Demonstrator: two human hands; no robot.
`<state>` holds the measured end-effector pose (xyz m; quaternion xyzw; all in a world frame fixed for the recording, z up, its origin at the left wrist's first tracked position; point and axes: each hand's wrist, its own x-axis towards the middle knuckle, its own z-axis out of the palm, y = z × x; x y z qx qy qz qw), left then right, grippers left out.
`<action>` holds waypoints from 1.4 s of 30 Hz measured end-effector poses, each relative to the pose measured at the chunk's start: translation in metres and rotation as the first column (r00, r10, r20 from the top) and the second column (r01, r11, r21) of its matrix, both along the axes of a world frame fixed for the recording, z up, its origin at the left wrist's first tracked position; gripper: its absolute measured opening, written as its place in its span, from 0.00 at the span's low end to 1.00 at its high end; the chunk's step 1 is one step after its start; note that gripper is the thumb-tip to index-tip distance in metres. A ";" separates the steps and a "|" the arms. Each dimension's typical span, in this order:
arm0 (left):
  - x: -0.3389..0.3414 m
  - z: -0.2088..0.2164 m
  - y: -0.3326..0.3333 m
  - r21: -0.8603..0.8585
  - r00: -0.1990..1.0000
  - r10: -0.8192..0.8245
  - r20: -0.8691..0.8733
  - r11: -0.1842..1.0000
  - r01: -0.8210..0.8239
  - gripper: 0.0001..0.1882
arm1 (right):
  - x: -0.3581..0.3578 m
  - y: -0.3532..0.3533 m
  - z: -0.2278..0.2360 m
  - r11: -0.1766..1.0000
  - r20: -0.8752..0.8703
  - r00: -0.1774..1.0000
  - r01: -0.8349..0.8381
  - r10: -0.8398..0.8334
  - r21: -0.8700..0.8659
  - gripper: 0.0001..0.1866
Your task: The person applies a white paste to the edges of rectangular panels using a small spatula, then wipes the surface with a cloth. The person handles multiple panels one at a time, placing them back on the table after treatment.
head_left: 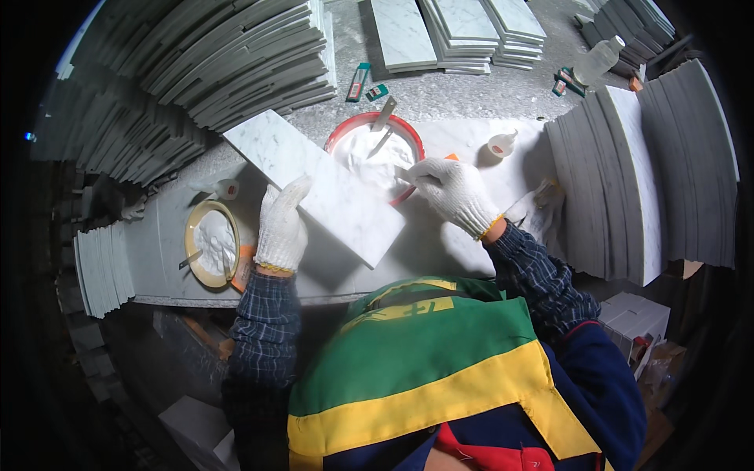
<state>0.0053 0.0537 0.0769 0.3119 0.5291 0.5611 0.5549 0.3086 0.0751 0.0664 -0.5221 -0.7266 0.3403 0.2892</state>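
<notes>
My left hand (pixel 284 224), in a white knit glove, grips the long edge of a white marble tile (pixel 326 184) with grey veins. The tile is held tilted above the table, its far part over a red-rimmed bowl (pixel 418 137) of white paste (pixel 369 149). Beside that bowl's right side my right hand (pixel 452 188), gloved too, is closed in a pinch near the tile's edge. Whatever the fingers hold is too small to make out. A flat metal scraper (pixel 385 115) stands in the paste.
Stacked tiles (pixel 236 55) rise at the far left, with upright tiles (pixel 620 173) at right and more piles (pixel 463 35) behind. A yellowish bowl (pixel 191 243) of paste is at left. Small bottles (pixel 503 144), green boxes (pixel 358 82) and a clear bottle (pixel 598 61) stand about.
</notes>
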 end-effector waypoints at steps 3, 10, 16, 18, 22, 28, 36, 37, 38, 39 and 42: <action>-0.001 0.002 0.000 -0.019 0.997 -0.037 -0.069 0.999 0.036 0.20 | 0.008 -0.005 0.010 0.987 -0.112 0.993 0.027 -0.044 -0.156 0.11; 0.010 0.017 0.008 -0.050 0.999 -0.042 -0.016 0.998 0.042 0.18 | -0.004 -0.031 0.037 0.990 -0.179 0.979 -0.076 0.097 0.117 0.10; 0.017 0.023 0.017 -0.012 0.999 0.002 0.041 1.000 -0.001 0.18 | 0.003 -0.035 0.029 0.892 0.252 0.966 -0.161 0.055 0.423 0.12; 0.017 0.025 0.019 -0.047 0.999 0.028 -0.022 0.998 -0.029 0.18 | 0.008 -0.037 0.024 0.855 0.209 0.978 -0.118 0.012 0.504 0.13; 0.020 0.035 0.017 -0.061 0.981 0.004 -0.192 0.998 -0.016 0.17 | 0.013 -0.046 0.019 0.836 0.164 0.986 -0.082 -0.009 0.543 0.14; 0.037 0.069 0.020 0.004 0.741 -0.084 -0.666 0.993 0.116 0.17 | 0.014 -0.055 0.016 0.831 0.114 0.993 -0.052 -0.014 0.554 0.17; 0.071 0.101 0.025 0.033 0.348 -0.023 -0.937 0.987 0.155 0.19 | 0.026 -0.069 0.013 0.829 0.082 0.996 -0.015 -0.037 0.559 0.16; 0.071 0.106 0.026 0.060 0.257 0.018 -0.966 0.986 0.158 0.19 | 0.028 -0.070 0.012 0.827 0.070 0.996 -0.002 -0.046 0.562 0.16; 0.071 0.108 0.025 0.070 0.156 0.044 -0.987 0.985 0.160 0.20 | 0.031 -0.072 0.010 0.829 0.057 0.997 0.016 -0.058 0.560 0.15; 0.067 0.110 0.020 0.081 0.211 0.040 -0.977 0.978 0.192 0.19 | 0.034 -0.076 0.009 0.850 0.023 0.997 0.046 -0.068 0.525 0.14; 0.050 0.106 0.000 0.183 0.580 0.057 -0.813 0.970 0.160 0.19 | 0.044 -0.086 0.002 0.912 -0.021 0.993 0.115 -0.116 0.393 0.14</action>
